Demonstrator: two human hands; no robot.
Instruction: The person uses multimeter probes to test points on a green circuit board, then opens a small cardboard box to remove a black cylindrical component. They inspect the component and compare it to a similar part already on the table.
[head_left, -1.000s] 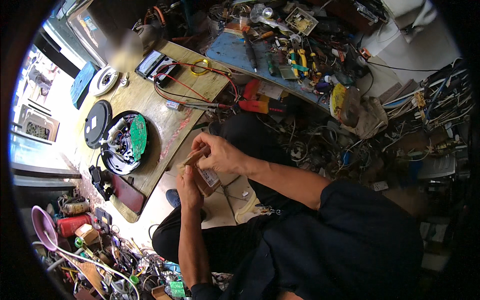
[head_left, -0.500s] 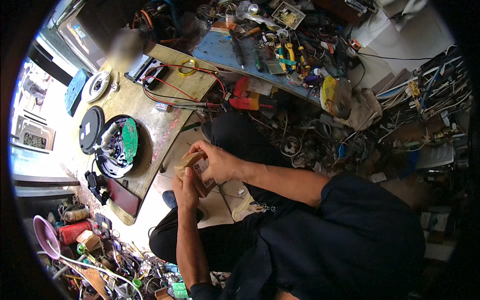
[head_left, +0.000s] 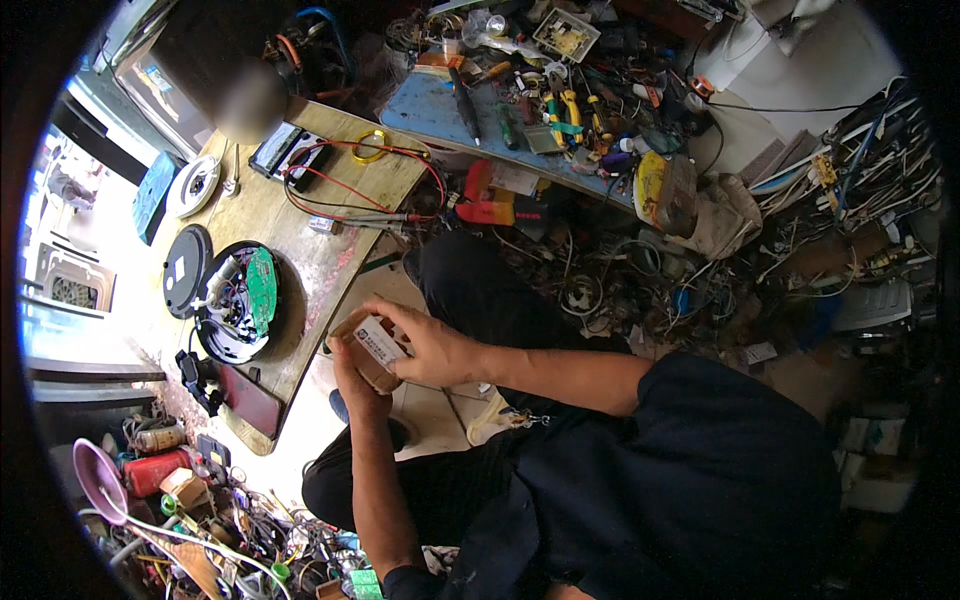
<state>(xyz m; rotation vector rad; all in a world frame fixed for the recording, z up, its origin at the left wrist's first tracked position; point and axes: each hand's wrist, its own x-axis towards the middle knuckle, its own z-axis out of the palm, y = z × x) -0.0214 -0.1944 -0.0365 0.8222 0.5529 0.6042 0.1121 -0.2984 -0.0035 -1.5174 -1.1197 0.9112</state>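
Both my hands hold a small brown cardboard box [head_left: 346,328] in front of my knees, beside the table edge. A white label with dark print [head_left: 382,341] faces up from it. My left hand [head_left: 361,388] grips the box from below, its thumb along the near left side. From the right, my right hand [head_left: 436,346] closes over the far and right sides, its fingers partly hiding the box. Whatever is inside the box cannot be seen. On the table to the left lies an opened round black device [head_left: 232,345] with a green circuit board [head_left: 262,293].
The wooden table [head_left: 325,262] also carries a black round cover [head_left: 186,262], a dark red phone-like slab [head_left: 248,402], and a meter [head_left: 290,152] with red and black leads. Tools crowd a blue bench [head_left: 425,105] beyond. Cables and scrap [head_left: 250,540] pile up on the floor.
The box has shifted slightly left and turned, so its white label now faces up more fully. Both hands have moved with it and keep hold.
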